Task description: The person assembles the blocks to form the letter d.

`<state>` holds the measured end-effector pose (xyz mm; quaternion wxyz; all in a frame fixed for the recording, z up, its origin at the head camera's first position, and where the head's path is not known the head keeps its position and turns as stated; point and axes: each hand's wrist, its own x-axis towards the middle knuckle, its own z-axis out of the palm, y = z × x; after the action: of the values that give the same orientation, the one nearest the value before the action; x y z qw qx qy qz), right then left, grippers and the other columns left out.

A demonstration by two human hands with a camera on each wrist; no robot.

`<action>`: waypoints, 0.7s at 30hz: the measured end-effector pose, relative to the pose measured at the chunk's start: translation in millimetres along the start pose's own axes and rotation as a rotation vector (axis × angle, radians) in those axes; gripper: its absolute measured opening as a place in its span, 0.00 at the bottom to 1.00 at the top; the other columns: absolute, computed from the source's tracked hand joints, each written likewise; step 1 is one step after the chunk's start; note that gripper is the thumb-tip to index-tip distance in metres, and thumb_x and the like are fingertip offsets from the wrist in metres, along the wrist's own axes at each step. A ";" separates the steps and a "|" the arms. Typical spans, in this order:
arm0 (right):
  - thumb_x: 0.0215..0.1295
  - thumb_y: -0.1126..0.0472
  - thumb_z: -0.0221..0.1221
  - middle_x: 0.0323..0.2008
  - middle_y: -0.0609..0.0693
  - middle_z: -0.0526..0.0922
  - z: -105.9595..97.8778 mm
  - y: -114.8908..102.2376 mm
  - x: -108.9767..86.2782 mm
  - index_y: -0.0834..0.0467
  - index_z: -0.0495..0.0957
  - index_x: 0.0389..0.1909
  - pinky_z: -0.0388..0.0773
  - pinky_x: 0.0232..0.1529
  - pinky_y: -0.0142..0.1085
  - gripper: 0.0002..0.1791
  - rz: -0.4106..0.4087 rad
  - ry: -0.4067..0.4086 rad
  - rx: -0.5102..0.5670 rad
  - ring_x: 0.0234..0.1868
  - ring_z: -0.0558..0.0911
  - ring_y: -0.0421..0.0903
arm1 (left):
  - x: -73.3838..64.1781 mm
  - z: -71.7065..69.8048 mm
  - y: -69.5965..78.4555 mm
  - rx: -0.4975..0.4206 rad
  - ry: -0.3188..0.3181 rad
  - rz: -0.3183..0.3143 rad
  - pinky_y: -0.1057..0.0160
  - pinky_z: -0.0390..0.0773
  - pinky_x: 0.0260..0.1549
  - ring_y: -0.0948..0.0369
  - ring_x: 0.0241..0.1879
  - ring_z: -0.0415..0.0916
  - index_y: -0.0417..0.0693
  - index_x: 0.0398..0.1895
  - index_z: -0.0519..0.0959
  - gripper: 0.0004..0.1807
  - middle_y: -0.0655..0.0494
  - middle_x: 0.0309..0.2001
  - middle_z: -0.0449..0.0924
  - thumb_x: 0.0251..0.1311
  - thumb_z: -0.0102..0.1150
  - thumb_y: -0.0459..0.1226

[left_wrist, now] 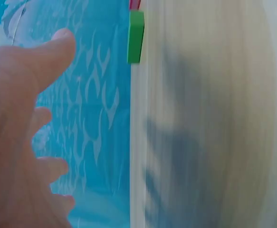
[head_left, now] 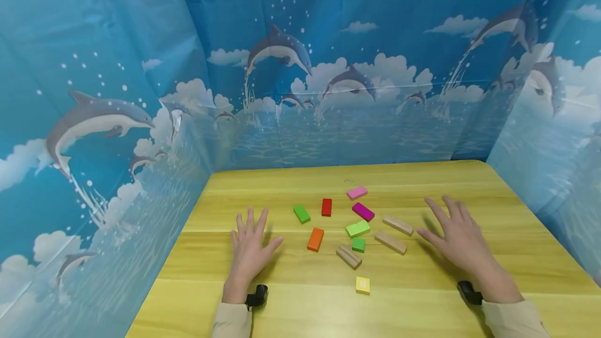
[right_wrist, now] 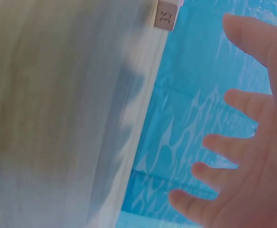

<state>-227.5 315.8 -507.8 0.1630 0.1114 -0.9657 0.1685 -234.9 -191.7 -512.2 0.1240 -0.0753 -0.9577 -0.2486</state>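
My left hand (head_left: pixel 251 254) hovers over the left of the table, fingers spread, holding nothing. On the other side my right hand (head_left: pixel 462 239) is also spread above the wood, its shadow beneath it. Between them lie several small blocks: an orange block (head_left: pixel 315 239), a green block (head_left: pixel 302 214), a red block (head_left: pixel 326 207), a pink block (head_left: pixel 357 193), a magenta block (head_left: pixel 363 211), a light green block (head_left: pixel 358 229), a small green block (head_left: pixel 359 244) and a yellow block (head_left: pixel 363 285). Nearest my right hand are wooden blocks (head_left: pixel 391 242); another grooved wooden block (head_left: pixel 349 256) lies mid-table.
The wood-grain table (head_left: pixel 197 286) has its back edge against a blue dolphin-print curtain (head_left: pixel 338 134), which also hangs along the left and right sides. Black wrist straps (head_left: pixel 257 296) sit at both sleeve cuffs.
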 end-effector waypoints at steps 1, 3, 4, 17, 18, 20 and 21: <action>0.67 0.38 0.62 0.73 0.73 0.51 -0.5 -1.7 0.7 0.51 0.51 0.81 0.58 0.48 0.77 0.49 -0.005 0.002 0.011 0.68 0.53 0.78 | 1.1 1.7 1.7 -0.014 0.004 0.009 0.25 0.37 0.65 0.40 0.77 0.22 0.69 0.82 0.47 0.48 0.49 0.81 0.32 0.64 0.61 0.59; 0.67 0.40 0.63 0.72 0.74 0.53 -1.7 -6.0 1.8 0.53 0.53 0.80 0.60 0.47 0.77 0.48 -0.008 -0.002 0.049 0.67 0.55 0.77 | 2.5 4.6 6.3 -0.045 0.010 0.023 0.26 0.40 0.66 0.39 0.77 0.25 0.67 0.82 0.49 0.47 0.48 0.81 0.34 0.64 0.62 0.58; 0.68 0.41 0.63 0.72 0.74 0.53 -2.3 -8.5 2.1 0.54 0.53 0.80 0.60 0.47 0.77 0.47 -0.007 -0.009 0.073 0.67 0.55 0.77 | 3.0 6.1 8.5 -0.056 0.015 0.036 0.26 0.41 0.65 0.38 0.77 0.27 0.66 0.82 0.49 0.47 0.46 0.81 0.36 0.65 0.62 0.57; 0.72 0.46 0.60 0.66 0.64 0.68 0.3 -38.7 5.5 0.52 0.61 0.77 0.73 0.51 0.65 0.37 0.029 -0.076 0.368 0.62 0.70 0.66 | 6.1 23.8 48.1 -0.303 -0.005 0.124 0.35 0.61 0.65 0.47 0.75 0.50 0.67 0.80 0.55 0.40 0.52 0.78 0.53 0.68 0.63 0.49; 0.72 0.47 0.60 0.65 0.63 0.69 0.7 -40.8 5.7 0.53 0.62 0.76 0.75 0.50 0.63 0.36 0.023 -0.076 0.383 0.61 0.71 0.65 | 6.2 25.4 51.2 -0.319 0.001 0.138 0.36 0.62 0.65 0.48 0.75 0.53 0.66 0.80 0.56 0.40 0.52 0.78 0.55 0.68 0.63 0.48; 0.72 0.50 0.61 0.63 0.63 0.71 1.1 -44.8 6.2 0.55 0.65 0.75 0.77 0.49 0.60 0.34 0.008 -0.074 0.407 0.59 0.73 0.63 | 6.4 28.5 56.9 -0.350 0.010 0.159 0.39 0.64 0.65 0.49 0.73 0.56 0.62 0.79 0.59 0.38 0.52 0.76 0.58 0.68 0.63 0.46; 0.72 0.51 0.61 0.63 0.62 0.72 1.6 -46.3 6.4 0.56 0.66 0.74 0.78 0.49 0.59 0.33 0.001 -0.071 0.414 0.58 0.74 0.62 | 6.6 29.9 59.5 -0.365 0.011 0.169 0.39 0.64 0.65 0.49 0.72 0.57 0.61 0.78 0.60 0.38 0.52 0.76 0.59 0.68 0.64 0.45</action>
<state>-221.3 271.7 -493.6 0.1024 0.1477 -0.9157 0.3594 -235.0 -124.9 -508.5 0.1341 -0.1750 -0.8864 -0.4071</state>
